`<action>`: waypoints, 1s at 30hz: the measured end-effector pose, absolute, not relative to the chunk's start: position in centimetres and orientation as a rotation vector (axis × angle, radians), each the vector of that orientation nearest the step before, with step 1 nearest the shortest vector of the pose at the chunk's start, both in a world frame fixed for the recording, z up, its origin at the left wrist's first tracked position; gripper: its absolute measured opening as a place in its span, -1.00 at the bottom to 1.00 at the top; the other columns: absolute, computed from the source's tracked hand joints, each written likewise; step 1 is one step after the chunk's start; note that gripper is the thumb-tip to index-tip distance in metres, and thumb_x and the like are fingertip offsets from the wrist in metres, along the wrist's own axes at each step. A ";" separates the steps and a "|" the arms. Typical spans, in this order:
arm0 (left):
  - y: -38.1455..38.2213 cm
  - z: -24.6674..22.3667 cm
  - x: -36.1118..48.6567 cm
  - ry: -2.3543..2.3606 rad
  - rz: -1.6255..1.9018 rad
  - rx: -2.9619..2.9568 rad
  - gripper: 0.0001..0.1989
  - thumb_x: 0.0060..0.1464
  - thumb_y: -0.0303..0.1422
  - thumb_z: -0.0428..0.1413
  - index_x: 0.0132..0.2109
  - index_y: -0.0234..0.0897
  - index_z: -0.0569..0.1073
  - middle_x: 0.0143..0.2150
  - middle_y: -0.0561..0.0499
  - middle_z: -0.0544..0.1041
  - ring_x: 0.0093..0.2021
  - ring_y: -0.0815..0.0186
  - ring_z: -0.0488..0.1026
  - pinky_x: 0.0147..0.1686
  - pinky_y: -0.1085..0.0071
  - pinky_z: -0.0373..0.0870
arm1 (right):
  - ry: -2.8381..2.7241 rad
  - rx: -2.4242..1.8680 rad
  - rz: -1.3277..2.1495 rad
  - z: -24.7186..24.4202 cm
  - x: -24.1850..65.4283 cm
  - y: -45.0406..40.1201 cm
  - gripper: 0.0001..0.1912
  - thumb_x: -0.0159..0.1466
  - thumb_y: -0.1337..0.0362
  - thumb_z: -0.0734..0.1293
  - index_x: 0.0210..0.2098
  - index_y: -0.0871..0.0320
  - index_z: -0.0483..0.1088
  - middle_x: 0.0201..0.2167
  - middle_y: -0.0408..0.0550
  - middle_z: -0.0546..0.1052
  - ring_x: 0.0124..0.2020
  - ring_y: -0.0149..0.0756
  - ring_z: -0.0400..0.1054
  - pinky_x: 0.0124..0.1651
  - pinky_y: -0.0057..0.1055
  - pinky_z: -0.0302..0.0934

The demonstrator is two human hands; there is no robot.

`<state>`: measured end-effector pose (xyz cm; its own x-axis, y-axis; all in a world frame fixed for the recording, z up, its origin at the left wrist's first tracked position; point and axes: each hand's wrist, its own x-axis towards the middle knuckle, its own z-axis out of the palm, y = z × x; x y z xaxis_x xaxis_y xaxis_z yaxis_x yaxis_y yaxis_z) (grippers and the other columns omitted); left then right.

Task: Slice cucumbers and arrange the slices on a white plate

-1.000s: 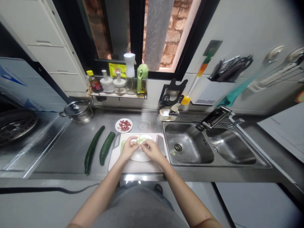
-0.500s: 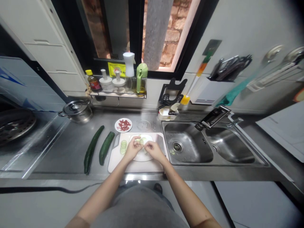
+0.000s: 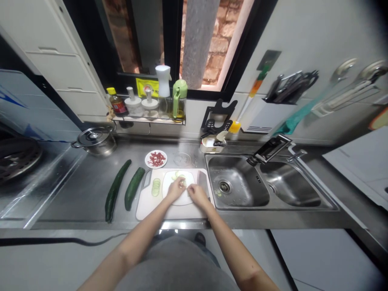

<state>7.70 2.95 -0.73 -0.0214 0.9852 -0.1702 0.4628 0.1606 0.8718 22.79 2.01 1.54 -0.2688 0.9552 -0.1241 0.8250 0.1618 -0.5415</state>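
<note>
Several thin, pale green slices [image 3: 176,175] lie on your white plate [image 3: 190,177], partly hidden by your left hand [image 3: 176,190].
Its fingers curl; your right hand [image 3: 197,193] bunches beside it. What either grips, you cannot tell. A cutting board [image 3: 147,207] lies underneath.

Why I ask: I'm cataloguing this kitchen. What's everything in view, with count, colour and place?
sink: one, silver, right
faucet: one, black and silver, behind sink
caddy: one, white, behind sink
board: one, whitish, left of sink
plate: one, white, on board
cucumber slices: several, pale green, on plate and board, in sink
cucumbers: two, dark green, left of board
saucer: one, white, behind board
red pieces: many, red, on saucer
clear dish: one, colourless, beside saucer
pot: one, silver, rear left
window: one, black-framed, rear
shelf containers: five, mixed colours, before window
utensil holder: one, white, upper right
left hand: one, bare, over plate
right hand: one, bare, over plate's edge
</note>
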 end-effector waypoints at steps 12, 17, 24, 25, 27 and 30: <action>3.4 -0.6 8.8 1.764 0.466 1.866 -0.63 0.10 -0.39 0.06 0.07 -0.24 0.41 -0.05 -0.11 0.48 -0.04 0.19 0.38 -0.03 0.34 0.26 | -2.390 -1.938 0.335 0.4 22.2 1.8 -0.78 0.33 0.33 0.15 -0.19 0.19 0.42 -0.21 0.06 0.46 -0.15 -0.26 0.28 -0.13 -0.42 0.08; 2.0 -0.4 8.1 1.743 0.454 2.096 -0.70 0.17 -0.39 -0.02 0.02 -0.19 0.46 -0.01 -0.10 0.42 0.02 0.18 0.29 0.00 0.30 0.26 | -2.428 -1.960 0.320 0.3 22.4 0.4 -0.74 0.35 0.29 0.14 -0.13 0.14 0.43 -0.24 0.07 0.46 -0.18 -0.24 0.31 -0.16 -0.40 0.09; 1.1 -1.5 7.7 1.521 0.379 2.393 -0.66 0.18 -0.49 -0.06 0.03 -0.17 0.47 0.07 -0.08 0.43 0.00 0.16 0.24 -0.04 0.23 0.29 | -2.448 -2.052 0.310 0.5 21.9 -0.6 -0.65 0.36 0.29 0.11 0.07 0.06 0.38 -0.23 0.10 0.49 -0.21 -0.22 0.37 -0.20 -0.37 0.10; 1.1 -1.6 7.7 1.516 0.375 2.402 -0.65 0.19 -0.49 -0.07 0.03 -0.17 0.47 0.07 -0.07 0.44 0.00 0.16 0.24 -0.04 0.23 0.29 | -2.451 -2.063 0.311 0.6 21.9 -0.5 -0.65 0.36 0.28 0.11 0.07 0.05 0.38 -0.23 0.10 0.50 -0.22 -0.22 0.37 -0.21 -0.37 0.10; 1.2 -1.9 7.7 1.510 0.369 2.419 -0.65 0.20 -0.48 -0.08 0.04 -0.17 0.47 0.09 -0.07 0.44 -0.01 0.16 0.25 -0.05 0.23 0.29 | -2.456 -2.079 0.316 0.7 21.9 -0.4 -0.65 0.37 0.28 0.11 0.06 0.05 0.38 -0.24 0.10 0.50 -0.23 -0.23 0.38 -0.22 -0.38 0.09; 1.5 -2.2 7.7 1.514 0.370 2.431 -0.64 0.21 -0.48 -0.10 0.06 -0.17 0.46 0.12 -0.05 0.42 0.01 0.15 0.24 -0.05 0.23 0.28 | -2.460 -2.099 0.308 0.7 21.9 -0.2 -0.65 0.37 0.27 0.11 0.06 0.06 0.38 -0.24 0.11 0.51 -0.24 -0.24 0.40 -0.24 -0.40 0.10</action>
<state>7.67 1.46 -2.16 0.4270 0.9007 0.0803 0.8364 -0.4272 0.3435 21.90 -0.20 0.75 -0.1617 0.9657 -0.2030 0.9860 0.1494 -0.0747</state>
